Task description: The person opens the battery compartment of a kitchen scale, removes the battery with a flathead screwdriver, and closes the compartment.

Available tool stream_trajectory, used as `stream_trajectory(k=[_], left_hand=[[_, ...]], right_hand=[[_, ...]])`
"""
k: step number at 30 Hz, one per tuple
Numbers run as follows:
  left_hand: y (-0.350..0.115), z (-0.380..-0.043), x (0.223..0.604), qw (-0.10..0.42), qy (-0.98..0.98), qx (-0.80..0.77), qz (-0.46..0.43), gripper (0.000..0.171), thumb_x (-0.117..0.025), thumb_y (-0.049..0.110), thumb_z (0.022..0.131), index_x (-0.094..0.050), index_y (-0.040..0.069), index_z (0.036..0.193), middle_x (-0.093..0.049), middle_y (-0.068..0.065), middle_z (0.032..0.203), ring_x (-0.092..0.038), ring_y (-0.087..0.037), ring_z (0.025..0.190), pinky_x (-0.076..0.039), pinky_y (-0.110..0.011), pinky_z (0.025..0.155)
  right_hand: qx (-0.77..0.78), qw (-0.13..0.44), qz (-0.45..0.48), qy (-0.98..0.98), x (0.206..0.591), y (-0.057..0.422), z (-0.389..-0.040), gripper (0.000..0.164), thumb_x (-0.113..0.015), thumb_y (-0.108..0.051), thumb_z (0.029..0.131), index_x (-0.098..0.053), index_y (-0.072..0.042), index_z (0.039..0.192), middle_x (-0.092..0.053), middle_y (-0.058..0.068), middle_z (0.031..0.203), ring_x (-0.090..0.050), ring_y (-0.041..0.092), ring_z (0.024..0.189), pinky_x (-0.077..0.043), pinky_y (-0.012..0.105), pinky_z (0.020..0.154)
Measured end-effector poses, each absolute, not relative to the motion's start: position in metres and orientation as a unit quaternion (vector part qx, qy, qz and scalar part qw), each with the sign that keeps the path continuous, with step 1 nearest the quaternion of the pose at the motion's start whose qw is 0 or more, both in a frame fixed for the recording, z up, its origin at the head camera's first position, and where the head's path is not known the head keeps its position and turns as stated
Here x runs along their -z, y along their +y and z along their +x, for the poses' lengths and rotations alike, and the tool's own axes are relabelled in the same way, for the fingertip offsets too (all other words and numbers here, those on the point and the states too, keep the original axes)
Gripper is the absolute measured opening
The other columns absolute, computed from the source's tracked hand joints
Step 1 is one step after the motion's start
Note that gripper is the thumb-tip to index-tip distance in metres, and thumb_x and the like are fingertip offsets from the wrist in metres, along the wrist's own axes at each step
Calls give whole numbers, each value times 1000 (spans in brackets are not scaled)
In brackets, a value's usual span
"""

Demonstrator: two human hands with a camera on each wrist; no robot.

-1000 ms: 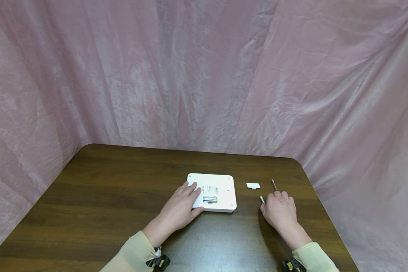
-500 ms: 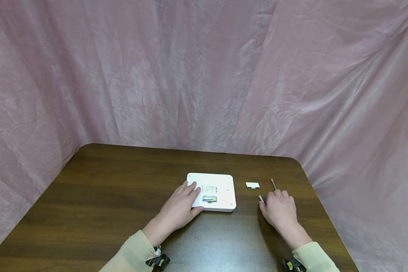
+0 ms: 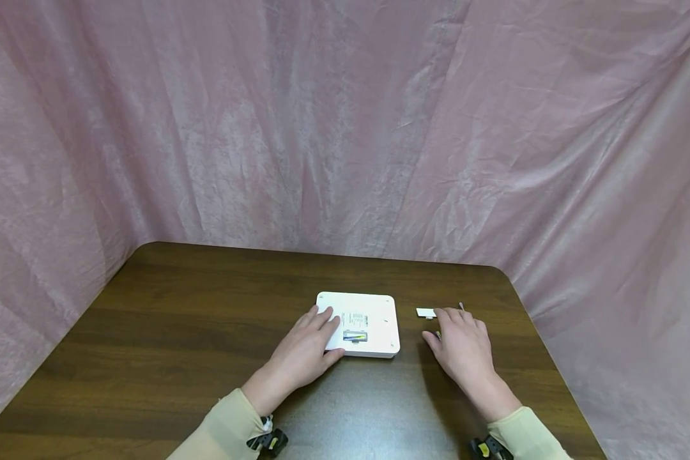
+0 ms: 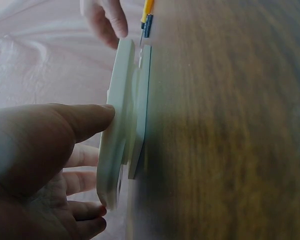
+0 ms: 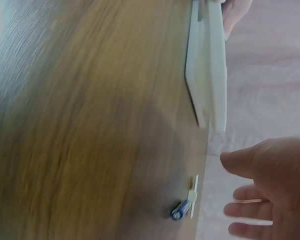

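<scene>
A white, flat device like a kitchen scale [image 3: 376,322] lies upside down on the table, its battery compartment [image 3: 355,336] uncovered with a battery inside. My left hand [image 3: 305,348] rests on the device's left side, fingers fairly straight and thumb at the near edge. My right hand [image 3: 466,345] hovers over the table to the right, fingers apart and holding nothing. Under it lies a loose blue battery [image 5: 179,210], close to the small white battery cover [image 3: 425,312]. A screwdriver with a yellow handle [image 4: 148,9] lies there too, mostly hidden by the right hand in the head view.
The brown wooden table [image 3: 207,306] has rounded far corners. A pink curtain [image 3: 345,128] hangs behind it and along both sides. Each wrist wears a black camera strap [image 3: 268,441].
My right hand has let go of the loose battery and lifted, its fingers spreading and shifting left toward the battery cover. The left hand and the device have stayed put.
</scene>
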State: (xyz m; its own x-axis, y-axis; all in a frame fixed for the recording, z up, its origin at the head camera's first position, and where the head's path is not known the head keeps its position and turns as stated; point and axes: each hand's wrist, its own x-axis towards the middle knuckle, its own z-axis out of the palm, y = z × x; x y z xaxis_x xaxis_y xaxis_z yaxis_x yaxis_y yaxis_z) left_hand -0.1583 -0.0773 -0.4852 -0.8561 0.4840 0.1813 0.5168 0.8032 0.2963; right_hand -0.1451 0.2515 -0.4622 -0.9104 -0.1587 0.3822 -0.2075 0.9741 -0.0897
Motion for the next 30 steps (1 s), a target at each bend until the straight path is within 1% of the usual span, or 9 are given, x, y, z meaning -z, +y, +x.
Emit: stream_trajectory(k=[6, 11, 17, 22, 30], left_hand=[[-77, -158, 484, 50, -949, 169, -263, 65, -79, 41, 105, -63, 1, 154, -51, -23, 166, -41, -50, 156, -35, -59, 128], [-77, -158, 483, 50, -948, 170, -265, 65, -78, 41, 105, -63, 1, 154, -50, -23, 166, -41, -50, 156, -35, -59, 128], [-78, -158, 483, 52, -947, 166, -269, 65, -79, 40, 104, -63, 0, 153, -51, -24, 164, -42, -51, 155, -36, -59, 128], [-78, -159, 484, 55, -947, 165, -271, 65, -79, 41, 104, -64, 0, 153, -52, -24, 164, -43, -52, 154, -37, -59, 127], [-78, -160, 485, 53, -947, 167, -270, 65, -79, 41, 105, -64, 1, 153, -53, -23, 164, -43, -51, 154, -37, -59, 127]], right_hand=[[-98, 201, 170, -960, 461, 234, -150, 51, -93, -21, 92, -74, 1, 135, -74, 18, 135, -67, 42, 129, -48, 63, 113], [-115, 185, 206, -954, 458, 217, -150, 51, -93, -18, 91, -75, -1, 135, -75, 16, 137, -65, 39, 135, -43, 60, 121], [-138, 167, 239, -947, 459, 195, -151, 41, -94, -16, 91, -78, -5, 127, -77, 11, 133, -65, 36, 137, -43, 60, 123], [-156, 161, 272, -936, 462, 182, -153, 39, -93, -14, 91, -78, -5, 126, -76, 13, 135, -64, 38, 138, -43, 61, 122], [-167, 169, 308, -921, 464, 166, -154, 37, -93, -12, 89, -76, -3, 121, -76, 15, 131, -65, 39, 136, -45, 62, 120]])
